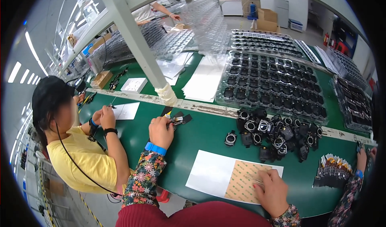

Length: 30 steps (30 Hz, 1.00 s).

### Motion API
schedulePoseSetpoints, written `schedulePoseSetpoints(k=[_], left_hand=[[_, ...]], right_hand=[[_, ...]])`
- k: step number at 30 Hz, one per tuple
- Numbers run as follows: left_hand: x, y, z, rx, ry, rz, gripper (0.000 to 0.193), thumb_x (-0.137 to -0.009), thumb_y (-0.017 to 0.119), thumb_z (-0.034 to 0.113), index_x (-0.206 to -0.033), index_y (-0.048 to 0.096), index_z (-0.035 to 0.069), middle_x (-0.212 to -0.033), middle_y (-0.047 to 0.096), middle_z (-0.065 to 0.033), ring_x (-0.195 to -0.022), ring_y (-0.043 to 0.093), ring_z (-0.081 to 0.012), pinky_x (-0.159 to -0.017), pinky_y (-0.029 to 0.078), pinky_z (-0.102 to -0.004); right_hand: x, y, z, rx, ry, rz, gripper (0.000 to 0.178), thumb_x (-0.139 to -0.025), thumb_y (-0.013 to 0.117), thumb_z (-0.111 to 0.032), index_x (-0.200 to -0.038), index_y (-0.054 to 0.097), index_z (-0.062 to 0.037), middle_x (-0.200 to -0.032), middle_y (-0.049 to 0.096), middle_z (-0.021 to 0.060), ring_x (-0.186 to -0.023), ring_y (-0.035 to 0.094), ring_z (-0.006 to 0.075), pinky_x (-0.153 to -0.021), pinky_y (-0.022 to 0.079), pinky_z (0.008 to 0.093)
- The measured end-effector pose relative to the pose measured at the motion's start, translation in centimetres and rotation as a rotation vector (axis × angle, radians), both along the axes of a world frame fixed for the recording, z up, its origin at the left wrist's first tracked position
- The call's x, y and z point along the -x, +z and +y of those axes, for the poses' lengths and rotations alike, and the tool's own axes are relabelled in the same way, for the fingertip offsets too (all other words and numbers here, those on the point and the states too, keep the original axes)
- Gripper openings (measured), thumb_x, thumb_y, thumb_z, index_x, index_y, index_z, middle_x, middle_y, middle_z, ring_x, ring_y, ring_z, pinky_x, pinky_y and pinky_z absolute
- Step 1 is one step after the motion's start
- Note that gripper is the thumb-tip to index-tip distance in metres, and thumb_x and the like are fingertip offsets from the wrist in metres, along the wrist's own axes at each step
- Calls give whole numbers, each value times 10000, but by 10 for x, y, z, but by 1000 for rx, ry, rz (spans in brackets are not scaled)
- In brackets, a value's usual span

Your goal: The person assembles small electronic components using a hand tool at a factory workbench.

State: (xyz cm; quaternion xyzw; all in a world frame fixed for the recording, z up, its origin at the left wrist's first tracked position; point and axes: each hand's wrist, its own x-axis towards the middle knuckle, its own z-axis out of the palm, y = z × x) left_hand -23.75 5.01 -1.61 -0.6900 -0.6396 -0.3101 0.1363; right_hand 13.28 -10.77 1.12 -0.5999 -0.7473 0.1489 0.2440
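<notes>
My left hand (161, 132), with a blue wristband, is closed at the fingertips on a small dark flat part (175, 119), mostly hidden by the fingers. More dark strips (185, 119) lie beside it on the green table. In my right hand (274, 191) is a pair of thin metal tweezers (255, 179), angled down over a tan adhesive sheet (237, 181) with green print. That sheet lies on the right part of a white sheet (209, 172). Beyond the papers is a heap of black watch-like housings (277, 132), one housing (230, 138) apart at its left.
Clear plastic trays (273, 82) of black housings stand behind the ledge. Bundled flex parts (333, 168) lie at the right. A grey post (138, 42) rises ahead. A person in yellow (80, 154) works at the left; another person's hand (362, 158) is at the right edge.
</notes>
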Motion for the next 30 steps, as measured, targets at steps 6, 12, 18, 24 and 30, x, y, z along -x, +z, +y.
schedulePoseSetpoints(k=[6,12,18,24,30], left_hand=[[-32,13,22,-43,-134,-5,157,-697,656,58,-842,598,53,-883,592,-121,-852,547,-325,-748,443,-412],[-81,48,127,2,-402,-183,321,-774,646,150,-1081,591,73,-1079,593,-168,-1050,531,-353,-889,429,-399],[-97,36,271,224,-307,-270,551,-735,660,330,-1262,520,248,-1285,412,-312,-1201,404,-452,-1002,376,-431],[-103,23,330,289,-213,-440,612,-735,665,301,-1308,471,206,-1339,318,-346,-1266,315,-445,-1051,307,-426],[-99,42,327,34,-426,-644,529,-747,658,207,-1249,521,111,-1314,396,-295,-1238,361,-426,-1041,315,-433]], right_hand=[[0,-6,3,-31,5,-26,367,-718,696,-174,-1051,578,-73,-961,538,99,-749,589,267,-603,478,353],[0,-3,0,-63,40,-53,345,-716,697,-170,-1029,590,-73,-939,545,97,-726,589,268,-585,477,357],[4,6,-2,-46,32,-1,327,-784,647,-194,-1078,561,-79,-996,546,140,-782,579,339,-624,485,399],[2,6,4,-38,43,42,300,-794,632,-172,-1071,569,-75,-963,550,137,-780,575,339,-627,483,400],[1,9,9,4,60,38,311,-791,633,-165,-1080,571,-72,-963,550,135,-787,573,341,-633,481,398]])
